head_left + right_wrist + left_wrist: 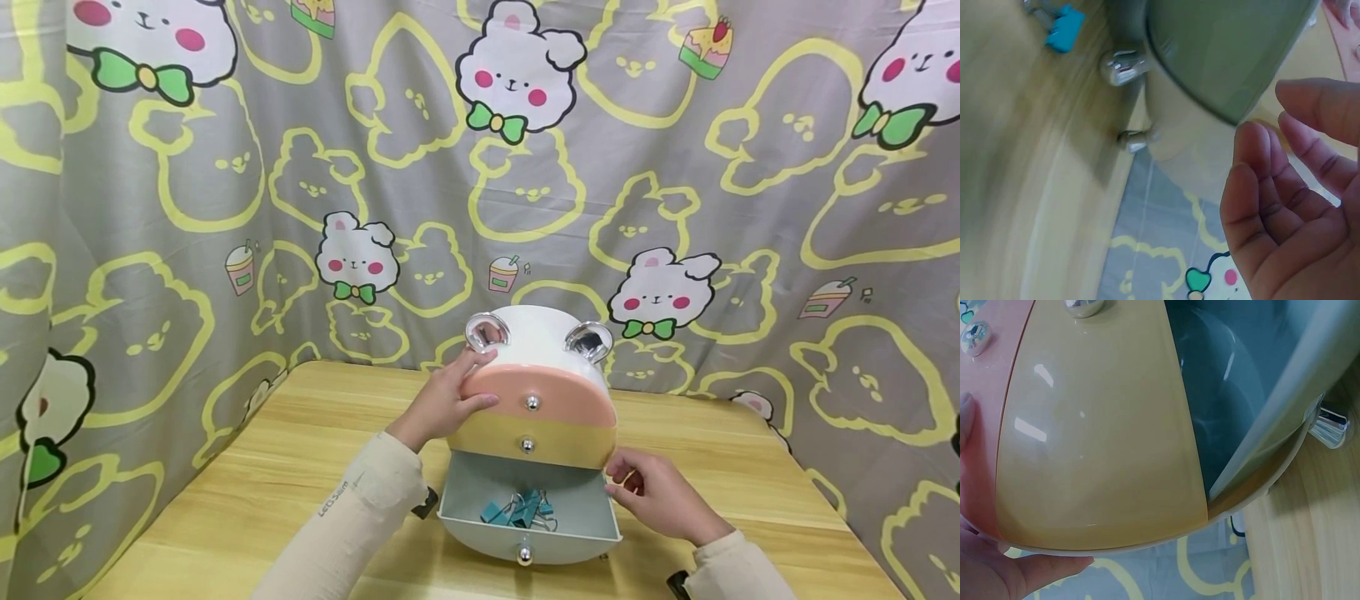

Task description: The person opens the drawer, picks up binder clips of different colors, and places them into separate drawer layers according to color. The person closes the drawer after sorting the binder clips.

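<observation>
A bear-shaped drawer box [536,446] with silver ears stands on the table, its lowest, grey-green drawer [461,487] pulled out. Several teal binder clips [522,508] lie in that drawer. My left hand [453,392] holds the box's upper left side, thumb on the pink drawer front [979,456] and fingers along the side. Beside the open drawer's right rim is my right hand [663,496], its fingers loosely bent and thumb apart from them. In the right wrist view the fingertips are right at the drawer's corner. Another teal binder clip [1065,28] lies on the table, close to the drawer's knob.
The wooden table [300,467] has a patterned curtain [427,183] behind it and at both sides. The yellow middle drawer [487,437] and the pink top one are closed. Silver knobs stick out from each drawer front, and a silver foot [1135,139] shows under the box.
</observation>
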`<state>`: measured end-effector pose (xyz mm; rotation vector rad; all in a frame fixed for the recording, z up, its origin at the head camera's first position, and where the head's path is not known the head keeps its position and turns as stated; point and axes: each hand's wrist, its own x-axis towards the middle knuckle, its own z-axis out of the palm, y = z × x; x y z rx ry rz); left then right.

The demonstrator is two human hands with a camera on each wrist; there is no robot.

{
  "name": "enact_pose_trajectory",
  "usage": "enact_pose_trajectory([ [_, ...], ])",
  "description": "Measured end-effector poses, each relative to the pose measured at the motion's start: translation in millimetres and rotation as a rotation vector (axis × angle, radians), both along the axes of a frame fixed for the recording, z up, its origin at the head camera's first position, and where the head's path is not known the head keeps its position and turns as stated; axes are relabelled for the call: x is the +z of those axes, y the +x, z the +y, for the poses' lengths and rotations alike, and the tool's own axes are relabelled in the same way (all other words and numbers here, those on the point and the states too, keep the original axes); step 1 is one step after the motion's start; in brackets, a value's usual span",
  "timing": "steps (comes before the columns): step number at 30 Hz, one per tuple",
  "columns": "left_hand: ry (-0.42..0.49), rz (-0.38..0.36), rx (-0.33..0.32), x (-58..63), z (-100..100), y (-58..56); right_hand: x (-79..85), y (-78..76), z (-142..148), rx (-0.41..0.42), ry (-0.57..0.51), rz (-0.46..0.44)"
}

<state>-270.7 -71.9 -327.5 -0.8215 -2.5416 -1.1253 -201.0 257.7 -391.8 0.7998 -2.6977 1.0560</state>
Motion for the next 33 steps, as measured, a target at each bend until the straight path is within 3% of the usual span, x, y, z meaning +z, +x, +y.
enact_pose_trajectory([
  [4, 0.004, 0.001, -0.003, 0.4, 0, 0.7, -10.7, -0.9, 10, -0.015, 0.020, 0.002],
  [11, 0.003, 0.003, -0.001, -0.1, 0, 0.7, -32.2, -1.9, 22, 0.063, 0.095, -0.202],
  [15, 0.002, 0.001, 0.000, -0.3, 0, 1.2, -45.0, -2.4, 21, 0.136, 0.093, -0.227],
  [19, 0.005, -0.002, 0.000, 0.5, 1, 2.4, -56.5, -3.2, 17, 0.206, 0.101, -0.168],
  [24, 0.004, -0.004, 0.003, 0.5, 1, 2.5, -67.1, -3.3, 13, 0.217, 0.162, -0.080],
  [33, 0.005, 0.005, -0.002, 0.9, 0, 1.5, -67.9, -0.4, 7, 0.283, 0.215, -0.008],
])
